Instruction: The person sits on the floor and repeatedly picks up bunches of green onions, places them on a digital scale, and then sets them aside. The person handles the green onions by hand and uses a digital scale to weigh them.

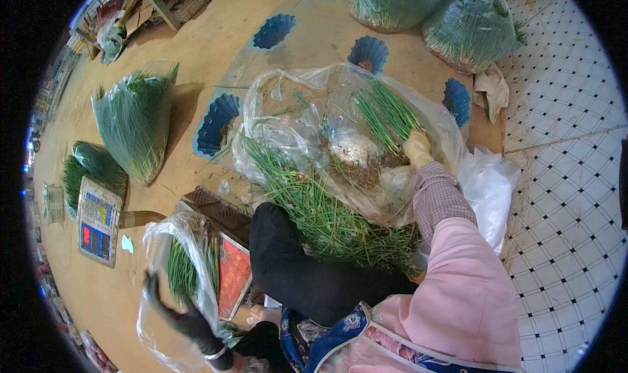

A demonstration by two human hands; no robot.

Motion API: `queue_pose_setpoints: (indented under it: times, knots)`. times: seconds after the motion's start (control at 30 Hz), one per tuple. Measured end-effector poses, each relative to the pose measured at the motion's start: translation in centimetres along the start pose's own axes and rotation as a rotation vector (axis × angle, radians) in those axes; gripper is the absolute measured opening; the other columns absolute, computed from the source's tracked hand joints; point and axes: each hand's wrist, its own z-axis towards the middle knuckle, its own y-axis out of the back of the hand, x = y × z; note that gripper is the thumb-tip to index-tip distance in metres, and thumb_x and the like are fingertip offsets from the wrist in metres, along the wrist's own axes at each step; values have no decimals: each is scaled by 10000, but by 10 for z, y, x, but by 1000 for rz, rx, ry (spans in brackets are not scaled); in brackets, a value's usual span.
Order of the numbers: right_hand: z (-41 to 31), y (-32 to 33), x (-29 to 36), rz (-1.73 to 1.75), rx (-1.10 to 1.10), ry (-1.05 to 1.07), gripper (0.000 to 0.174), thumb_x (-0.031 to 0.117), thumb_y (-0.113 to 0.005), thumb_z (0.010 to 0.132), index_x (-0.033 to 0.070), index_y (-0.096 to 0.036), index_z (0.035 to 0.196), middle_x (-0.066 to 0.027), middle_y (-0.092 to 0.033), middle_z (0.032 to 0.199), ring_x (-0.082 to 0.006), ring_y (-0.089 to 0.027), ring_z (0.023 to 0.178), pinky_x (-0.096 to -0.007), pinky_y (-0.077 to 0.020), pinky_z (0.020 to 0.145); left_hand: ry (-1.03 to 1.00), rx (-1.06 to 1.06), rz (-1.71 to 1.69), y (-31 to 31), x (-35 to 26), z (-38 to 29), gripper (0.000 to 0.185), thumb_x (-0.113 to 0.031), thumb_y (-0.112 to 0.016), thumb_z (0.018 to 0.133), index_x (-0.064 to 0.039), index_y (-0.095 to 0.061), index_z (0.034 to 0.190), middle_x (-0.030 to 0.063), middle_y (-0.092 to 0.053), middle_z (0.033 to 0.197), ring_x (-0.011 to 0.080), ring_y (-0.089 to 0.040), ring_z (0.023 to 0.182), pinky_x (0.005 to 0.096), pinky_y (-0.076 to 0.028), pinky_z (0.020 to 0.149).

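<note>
My right hand (pixel 417 150), in a pale glove, grips the root ends of a bunch of green scallion-like stalks (pixel 385 113). The bunch lies across a large open clear plastic sheet or bag (pixel 304 128) that has soil and scraps on it. My left hand (pixel 184 316), in a black glove, is at a clear plastic bag (pixel 159 260) on the low left. Its fingers are spread beside the upright green stalks (pixel 182 270) in that bag, and the hand looks slightly blurred. A heap of loose, tangled stalks (pixel 338 231) lies against my bent leg.
A digital scale display (pixel 100 223) stands on the left, close to a red printed panel (pixel 233 277) and a brown plastic crate (pixel 216 211). Filled bags of greens stand at left (pixel 137 123) and top right (pixel 471 29). White plastic bags (pixel 490 191) lie beside my right arm.
</note>
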Motion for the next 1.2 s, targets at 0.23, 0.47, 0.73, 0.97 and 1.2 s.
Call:
queue_pose_setpoints:
  times: [0.23,0.47,0.73,0.97,1.2]
  knots:
    - [25,-30,-29,-77,140,146,348,179,-566,756,39,-543,1073,-188,-564,1046,-336,-555,929,-388,-444,797,-344,534,-381,-126,-173,-27,403,-51,-578,770,0,-443,1147,159,-485,1149,303,-457,1066,378,-355,919]
    - [44,-4,-33,10,-73,-65,344,236,-503,778,51,-547,1064,-196,-565,1037,-322,-530,1003,-395,-414,849,-221,974,-647,-245,-145,-146,332,-121,-613,734,-32,-539,1045,167,-570,977,298,-562,904,368,-466,749]
    - [39,-23,-18,-183,-144,-70,304,120,-552,736,3,-562,1016,-182,-586,966,-324,-575,906,-392,-469,761,35,1033,-549,-267,-127,-149,315,-133,-618,733,-28,-549,1021,151,-591,955,283,-576,868,340,-457,749]
    - [28,28,8,309,-110,-28,385,107,-596,714,-30,-490,1058,-183,-595,904,-289,-573,841,-373,-443,736,29,969,-700,-273,-127,-147,303,-149,-613,753,-24,-547,1021,123,-598,957,235,-576,872,315,-448,754]
    - [-74,19,52,995,209,167,428,260,-545,814,32,-444,1162,-81,-544,790,-168,-505,682,-296,-420,562,489,1064,-1123,-267,-125,-130,308,-242,-561,834,-28,-536,1054,75,-593,980,181,-553,897,307,-434,778]
